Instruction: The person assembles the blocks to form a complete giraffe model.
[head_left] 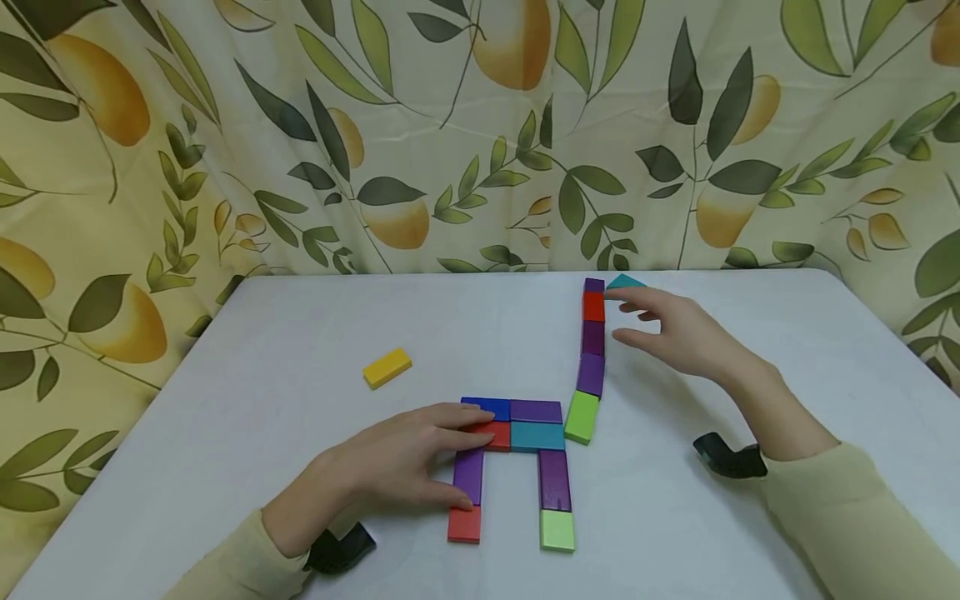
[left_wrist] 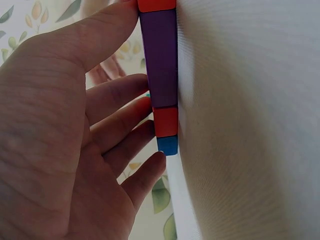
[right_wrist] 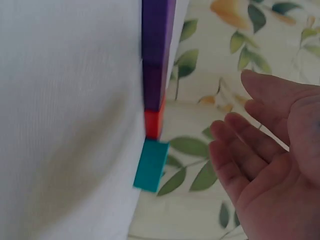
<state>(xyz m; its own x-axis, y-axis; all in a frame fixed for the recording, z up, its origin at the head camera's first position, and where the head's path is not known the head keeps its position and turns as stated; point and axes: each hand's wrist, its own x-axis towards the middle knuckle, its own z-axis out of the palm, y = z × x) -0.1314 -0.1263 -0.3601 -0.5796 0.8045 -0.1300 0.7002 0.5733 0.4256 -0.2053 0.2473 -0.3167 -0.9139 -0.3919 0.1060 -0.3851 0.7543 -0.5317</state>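
Note:
Flat coloured blocks lie on a white table, forming a body with two legs and a long column rising at the right. My left hand rests over the body's left side, its fingers straight and touching the blue block, the red block and the lower red block. The left wrist view shows its fingertips along the purple block. My right hand hovers beside the column's far end with loosely bent fingers and nothing held. Near its fingertips lies a teal block, touching the column's end in the right wrist view.
One yellow block lies apart, left of the body. A light green block links the column to the body's right side. The table ends at a fruit-patterned curtain. Black straps or cameras sit at both wrists.

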